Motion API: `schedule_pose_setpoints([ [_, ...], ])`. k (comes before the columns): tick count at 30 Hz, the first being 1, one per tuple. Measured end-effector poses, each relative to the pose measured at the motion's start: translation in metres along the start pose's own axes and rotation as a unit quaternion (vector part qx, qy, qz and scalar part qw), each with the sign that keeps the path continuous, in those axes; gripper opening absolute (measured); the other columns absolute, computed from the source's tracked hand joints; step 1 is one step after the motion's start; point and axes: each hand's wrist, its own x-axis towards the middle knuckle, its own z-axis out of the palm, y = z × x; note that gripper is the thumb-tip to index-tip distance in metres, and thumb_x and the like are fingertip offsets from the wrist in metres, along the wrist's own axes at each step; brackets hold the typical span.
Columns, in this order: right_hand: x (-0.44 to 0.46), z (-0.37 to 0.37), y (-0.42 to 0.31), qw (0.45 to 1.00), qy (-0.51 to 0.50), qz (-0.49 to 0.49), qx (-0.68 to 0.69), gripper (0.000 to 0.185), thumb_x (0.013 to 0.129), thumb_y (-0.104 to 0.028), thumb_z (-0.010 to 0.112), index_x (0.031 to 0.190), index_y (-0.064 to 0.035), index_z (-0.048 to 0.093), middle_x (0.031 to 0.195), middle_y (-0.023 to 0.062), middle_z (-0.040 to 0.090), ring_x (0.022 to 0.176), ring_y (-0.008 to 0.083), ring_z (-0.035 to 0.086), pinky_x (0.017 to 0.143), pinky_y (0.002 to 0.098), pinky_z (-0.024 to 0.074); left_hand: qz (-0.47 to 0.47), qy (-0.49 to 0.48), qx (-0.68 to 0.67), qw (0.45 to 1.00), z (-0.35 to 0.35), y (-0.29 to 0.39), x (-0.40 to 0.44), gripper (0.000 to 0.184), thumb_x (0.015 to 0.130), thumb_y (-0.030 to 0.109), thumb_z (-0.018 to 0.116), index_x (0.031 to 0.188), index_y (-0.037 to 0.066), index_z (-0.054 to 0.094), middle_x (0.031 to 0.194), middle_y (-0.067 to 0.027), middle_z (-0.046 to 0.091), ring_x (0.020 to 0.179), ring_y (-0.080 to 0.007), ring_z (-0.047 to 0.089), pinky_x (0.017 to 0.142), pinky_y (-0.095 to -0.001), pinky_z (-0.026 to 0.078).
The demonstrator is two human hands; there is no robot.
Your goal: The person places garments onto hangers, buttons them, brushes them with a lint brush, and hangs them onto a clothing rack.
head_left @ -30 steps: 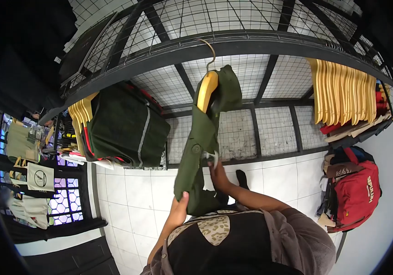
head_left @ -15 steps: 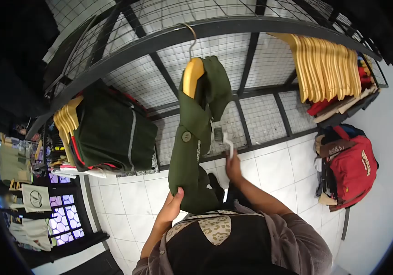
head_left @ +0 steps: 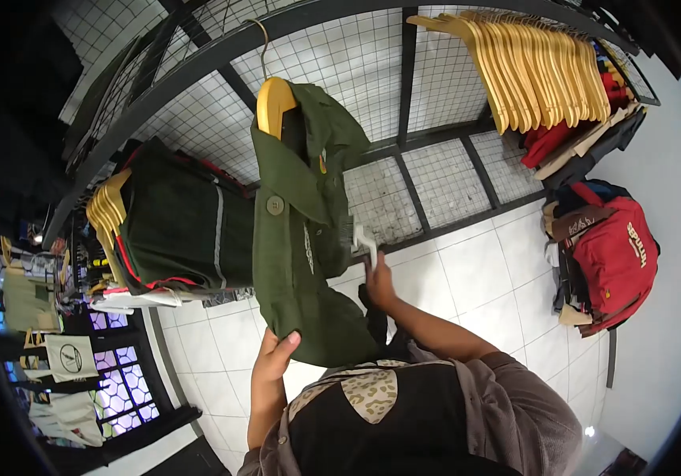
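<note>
A dark green buttoned garment hangs on a wooden hanger, whose metal hook rests over the black rack bar. My left hand grips the garment's lower left edge, thumb on top of the cloth. On the garment's other side, my right hand is wrapped round the handle of a white brush-like tool. Its dark bristled head is beside the garment's right edge; whether it touches the cloth cannot be made out.
Dark garments hang on the rack at left. Many wooden hangers hang at upper right, above folded clothes. A red bag-like item lies at right on the white tiled floor. Pale bags hang at far left.
The view has shifted, and the garment now shows more of its front. My right hand moved the white tool away from the garment, then back beside it. My left hand keeps its hold.
</note>
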Motion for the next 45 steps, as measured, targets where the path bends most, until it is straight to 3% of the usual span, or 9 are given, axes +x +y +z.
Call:
schedule_pose_setpoints([
  [8,-0.106,0.019,0.072,0.939,-0.33,-0.04,-0.087,0.032,0.089,-0.024,0.05,0.102,0.0041,0.043,0.08,0.0299,0.057,0.079,0.0438,0.057,0.067,0.0508,0.0442,0.003,0.008,0.217,0.976,0.049,-0.017,-0.038,0.033,0.08,0.002,0.064,0.11,-0.003,0.051,0.097,-0.0035,0.06,0.089,-0.0096,0.053,0.078,-0.024,0.043],
  [16,-0.061,-0.037,-0.039,0.984,0.04,-0.003,0.176,0.028,0.094,-0.027,0.046,0.091,0.0007,0.044,0.065,0.0217,0.053,0.06,0.0398,0.051,0.054,0.0444,0.0379,-0.113,-0.004,0.349,0.93,0.053,-0.063,-0.112,0.016,0.085,0.013,0.062,0.086,-0.003,0.061,0.067,-0.0025,0.059,0.068,-0.0082,0.052,0.061,-0.0256,0.043],
  [19,-0.045,-0.02,-0.032,0.984,0.01,-0.034,0.173,0.03,0.095,-0.03,0.043,0.099,0.0002,0.046,0.068,0.0158,0.05,0.062,0.0206,0.05,0.058,0.0368,0.0409,-0.149,-0.011,0.309,0.939,0.056,-0.069,-0.144,0.017,0.085,0.014,0.062,0.088,-0.002,0.062,0.068,-0.0011,0.058,0.066,-0.0063,0.048,0.059,-0.0244,0.041],
  [24,-0.083,-0.009,0.064,0.983,-0.143,0.021,-0.111,0.038,0.092,-0.034,0.047,0.093,0.0032,0.054,0.081,0.0264,0.061,0.085,0.0407,0.059,0.07,0.0464,0.0444,-0.14,0.011,0.184,0.973,0.048,-0.083,-0.179,0.018,0.085,0.012,0.061,0.093,-0.003,0.061,0.078,0.0005,0.06,0.074,-0.0076,0.05,0.067,-0.0246,0.043],
  [29,-0.077,-0.05,0.04,0.994,0.011,0.108,0.006,0.046,0.094,-0.04,0.041,0.084,0.003,0.054,0.081,0.0214,0.061,0.076,0.0372,0.059,0.067,0.0449,0.0434,-0.168,-0.03,0.258,0.951,0.024,-0.148,-0.191,0.026,0.085,0.019,0.064,0.098,-0.003,0.06,0.084,-0.0065,0.063,0.077,-0.013,0.056,0.069,-0.0284,0.047],
  [32,-0.059,-0.074,-0.059,0.975,0.04,0.017,0.217,0.042,0.097,-0.037,0.036,0.079,-0.0001,0.047,0.067,0.0054,0.042,0.065,0.0148,0.038,0.062,0.0299,0.0359,-0.154,0.008,0.324,0.933,0.016,-0.193,-0.187,0.028,0.085,0.024,0.062,0.094,-0.002,0.061,0.077,-0.0117,0.064,0.071,-0.0201,0.059,0.065,-0.0317,0.047],
  [36,-0.079,-0.078,-0.153,0.988,0.054,-0.1,0.107,0.037,0.097,-0.033,0.039,0.079,-0.0027,0.047,0.057,0.0059,0.044,0.05,0.0166,0.042,0.048,0.0329,0.0347,-0.05,0.063,0.427,0.901,0.008,-0.205,-0.181,0.033,0.085,0.029,0.059,0.091,-0.003,0.06,0.08,-0.0228,0.062,0.074,-0.0388,0.06,0.064,-0.0389,0.047],
  [39,-0.136,-0.039,-0.118,0.992,-0.06,-0.105,-0.033,0.036,0.094,-0.034,0.043,0.091,0.0016,0.047,0.067,0.0269,0.056,0.065,0.044,0.057,0.056,0.0509,0.0424,-0.029,0.089,0.432,0.897,-0.01,-0.214,-0.189,0.03,0.086,0.027,0.058,0.089,-0.003,0.06,0.079,-0.023,0.062,0.074,-0.0404,0.059,0.064,-0.0396,0.047],
  [45,-0.289,-0.009,-0.056,0.954,-0.284,-0.051,-0.082,0.036,0.094,-0.033,0.044,0.089,0.0026,0.048,0.062,0.0263,0.054,0.062,0.0446,0.055,0.057,0.0491,0.0412,0.042,0.197,0.405,0.892,-0.067,-0.214,-0.22,0.023,0.086,0.019,0.056,0.097,-0.002,0.056,0.083,-0.0248,0.061,0.079,-0.0427,0.059,0.066,-0.041,0.047],
])
